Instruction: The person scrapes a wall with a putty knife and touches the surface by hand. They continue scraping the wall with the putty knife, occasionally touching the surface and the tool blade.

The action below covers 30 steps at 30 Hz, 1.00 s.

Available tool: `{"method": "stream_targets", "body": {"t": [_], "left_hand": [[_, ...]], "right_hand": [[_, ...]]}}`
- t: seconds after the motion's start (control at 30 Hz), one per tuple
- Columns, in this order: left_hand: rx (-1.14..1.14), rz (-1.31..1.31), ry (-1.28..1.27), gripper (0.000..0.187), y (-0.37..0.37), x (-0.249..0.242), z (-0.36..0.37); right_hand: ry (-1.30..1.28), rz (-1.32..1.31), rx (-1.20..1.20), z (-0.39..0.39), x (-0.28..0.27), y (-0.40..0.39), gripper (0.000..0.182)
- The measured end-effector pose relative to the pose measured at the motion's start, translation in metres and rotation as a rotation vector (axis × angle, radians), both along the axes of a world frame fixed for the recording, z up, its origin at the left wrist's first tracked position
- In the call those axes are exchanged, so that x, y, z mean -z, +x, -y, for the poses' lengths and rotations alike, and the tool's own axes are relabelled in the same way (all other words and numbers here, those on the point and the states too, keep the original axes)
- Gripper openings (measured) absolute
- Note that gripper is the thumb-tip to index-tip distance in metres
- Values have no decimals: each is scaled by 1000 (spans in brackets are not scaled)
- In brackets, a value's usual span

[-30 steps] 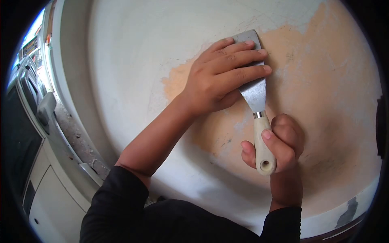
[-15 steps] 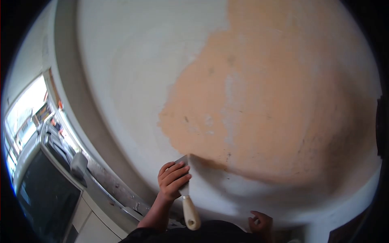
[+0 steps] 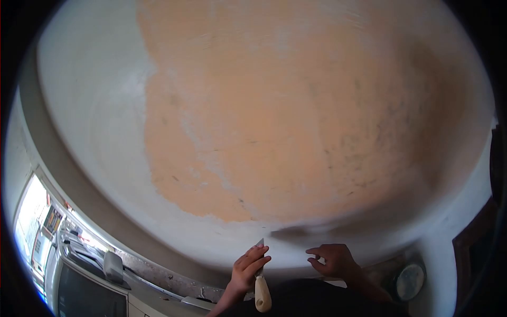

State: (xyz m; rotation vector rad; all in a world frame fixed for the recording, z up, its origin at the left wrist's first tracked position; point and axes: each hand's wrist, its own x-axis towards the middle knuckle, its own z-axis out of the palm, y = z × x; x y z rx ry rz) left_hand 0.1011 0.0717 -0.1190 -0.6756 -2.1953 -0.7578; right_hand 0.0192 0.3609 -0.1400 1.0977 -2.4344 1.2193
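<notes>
My left hand (image 3: pixel 249 268) is closed around the blade of a putty knife (image 3: pixel 262 297), low in front of the wall. The pale wooden handle points down toward me, and a corner of the metal blade shows above my fingers. To the right, my right hand (image 3: pixel 334 259) is raised, its index finger and thumb apart and the other fingers curled; nothing shows in it. Before both hands is a wall (image 3: pixel 90 105) of whitish plaster with a large peach-orange patch (image 3: pixel 253 116), marked by pale streaks and dark scuffs. Neither hand visibly touches the patch.
At the lower left stands a vehicle (image 3: pixel 90 288) with a side mirror (image 3: pixel 113 266), close to a bright opening (image 3: pixel 33 203). A wall ledge (image 3: pixel 68 158) curves along the left. Lower right are a round container (image 3: pixel 410 281) and a dark brown frame (image 3: pixel 475 243).
The view has shifted right, so the patch sits further left. My left hand and the putty knife are lower, with the blade turned more edge-on. My right hand has risen and moved nearer the left.
</notes>
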Motion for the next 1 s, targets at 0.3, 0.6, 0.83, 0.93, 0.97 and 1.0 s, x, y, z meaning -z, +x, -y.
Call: {"method": "stream_targets", "body": {"t": [0.3, 0.6, 0.83, 0.93, 0.97, 1.0], "left_hand": [[151, 291, -336, 33, -38, 35, -87], [802, 460, -607, 28, -104, 45, -246], [1010, 345, -751, 32, -97, 38, -337], [1060, 495, -691, 37, -88, 55, -339], [1014, 440, -711, 36, -88, 70, -335], [1001, 449, -728, 34, -85, 66, -335]], "right_hand": [[-280, 525, -43, -74, 9, 26, 29], [58, 683, 955, -270, 130, 95, 40], [1169, 1090, 1204, -419, 428, 348, 33], [1284, 1065, 1620, -479, 379, 427, 36], [953, 1131, 2078, -515, 376, 472, 37], [879, 992, 2233, -565, 358, 527, 41]]}}
